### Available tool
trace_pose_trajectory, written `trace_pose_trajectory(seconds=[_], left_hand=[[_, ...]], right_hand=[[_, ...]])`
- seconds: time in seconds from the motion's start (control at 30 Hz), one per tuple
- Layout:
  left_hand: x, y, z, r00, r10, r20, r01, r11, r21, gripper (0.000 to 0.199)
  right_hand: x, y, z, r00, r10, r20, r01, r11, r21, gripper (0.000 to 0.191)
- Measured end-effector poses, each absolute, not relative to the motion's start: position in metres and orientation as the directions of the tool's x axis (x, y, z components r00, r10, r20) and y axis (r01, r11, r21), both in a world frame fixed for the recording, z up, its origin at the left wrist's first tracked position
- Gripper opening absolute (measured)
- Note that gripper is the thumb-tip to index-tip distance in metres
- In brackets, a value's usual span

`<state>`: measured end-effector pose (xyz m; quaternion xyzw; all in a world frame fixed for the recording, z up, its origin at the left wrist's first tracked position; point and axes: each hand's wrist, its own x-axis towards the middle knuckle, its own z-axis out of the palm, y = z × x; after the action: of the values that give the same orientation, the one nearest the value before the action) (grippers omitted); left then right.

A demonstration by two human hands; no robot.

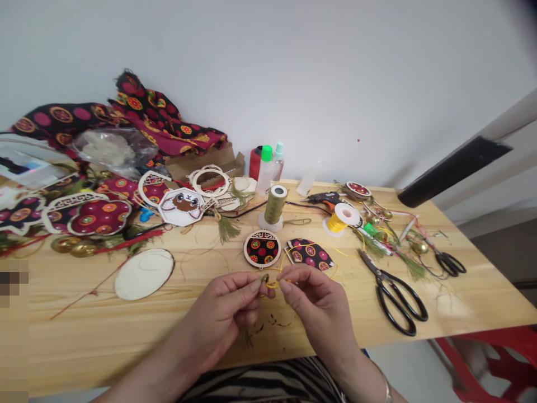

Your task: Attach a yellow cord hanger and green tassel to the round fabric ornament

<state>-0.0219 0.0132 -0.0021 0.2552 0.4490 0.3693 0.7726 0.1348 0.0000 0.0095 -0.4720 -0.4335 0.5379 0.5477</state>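
Near the table's front edge, my left hand (pixel 232 302) pinches a small olive-green piece, perhaps a tassel's head; green threads (pixel 246 338) show below that hand. Thin yellow cord (pixel 272 285) loops beside the olive piece, and the thumb and fingers of my right hand (pixel 316 299) are closed on it. The cord runs back toward a white spool of yellow cord (pixel 339 219). Just beyond my hands lie a round wooden-framed fabric ornament (pixel 262 249) and a patterned fabric piece (pixel 311 254).
Black-handled scissors (pixel 396 291) lie right of my hands, with smaller scissors (pixel 448 263) farther right. An olive thread spool (pixel 275 206) stands behind. At left are an oval board (pixel 145 274) and piled ornaments (pixel 100 215). A glue gun (pixel 327 199) rests at the back.
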Motion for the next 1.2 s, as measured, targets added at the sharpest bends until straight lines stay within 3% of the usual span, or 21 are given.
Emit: trace_pose_trajectory(seconds=[0.23, 0.47, 0.57, 0.73, 0.83, 1.2], left_hand=[[-0.023, 0.014, -0.002, 0.341, 0.790, -0.510, -0.340, 0.609, 0.716, 0.017], [-0.022, 0.013, -0.004, 0.332, 0.809, -0.485, -0.338, 0.582, 0.740, 0.016], [-0.022, 0.013, -0.004, 0.317, 0.814, -0.486, -0.329, 0.575, 0.749, 0.017], [-0.020, 0.013, -0.002, 0.275, 0.838, -0.471, -0.313, 0.542, 0.780, 0.018], [-0.020, 0.012, -0.001, 0.252, 0.857, -0.451, -0.291, 0.511, 0.809, 0.020], [-0.021, 0.009, -0.001, 0.301, 0.875, -0.380, -0.276, 0.461, 0.843, 0.017]], right_hand=[[0.148, -0.001, 0.016, -0.009, 1.000, 0.002, -0.252, 0.000, -0.968, 0.015], [0.144, 0.005, 0.013, -0.093, 0.970, -0.226, -0.161, -0.238, -0.958, 0.012], [0.142, 0.005, 0.011, -0.063, 0.966, -0.251, -0.146, -0.258, -0.955, 0.022], [0.142, 0.005, 0.008, -0.060, 0.954, -0.292, -0.129, -0.298, -0.946, 0.017], [0.140, 0.005, 0.007, -0.064, 0.953, -0.295, -0.120, -0.300, -0.946, 0.023], [0.136, 0.007, 0.001, -0.247, 0.877, -0.413, -0.396, -0.480, -0.783, 0.057]])
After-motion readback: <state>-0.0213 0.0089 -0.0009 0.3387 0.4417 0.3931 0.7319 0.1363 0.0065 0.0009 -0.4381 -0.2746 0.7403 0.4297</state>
